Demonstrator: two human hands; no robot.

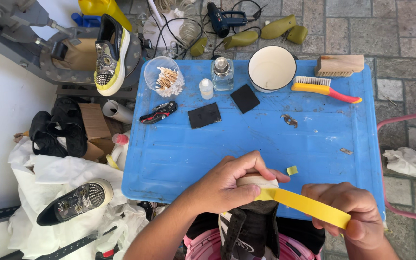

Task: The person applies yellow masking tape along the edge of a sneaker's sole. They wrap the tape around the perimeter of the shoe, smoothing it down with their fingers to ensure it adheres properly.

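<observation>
Head view, looking down over the lap.

Left hand (225,185) grips the toe end of a black shoe (249,226) held upright against the lap, just under the near edge of the blue tabletop (246,135). Its fingers (246,166) are curled over the pale toe cap; the thumb presses the start of a yellow tape strip (304,204) onto the toe.

Right hand (355,214) holds the free end of the strip, fingers closed around it, with the strip stretched taut and slanting down to the right. No tape roll is visible; the end vanishes inside the fist.

Step in hand, as judged: masking the toe cap, with one end anchored and the rest not yet laid down.

Next move calls for: keeping tension on the strip, guiding it round the curve of the toe without creases, and holding the left thumb firm so the anchor does not lift.

On the tabletop, well apart from the hands: a small yellow tape scrap (292,170), two black square patches (225,107), a white enamel mug (271,68), a yellow-and-red brush (324,88), a wooden brush (339,65), a clear glass bottle (222,73), a small white dropper bottle (206,88), a jar of cotton swabs (164,77) and a red-and-black utility knife (159,112).

Off to the left: a studded shoe (75,201) lying on white cloth and another studded shoe with a yellow sole (111,53) on a metal stand.
</observation>
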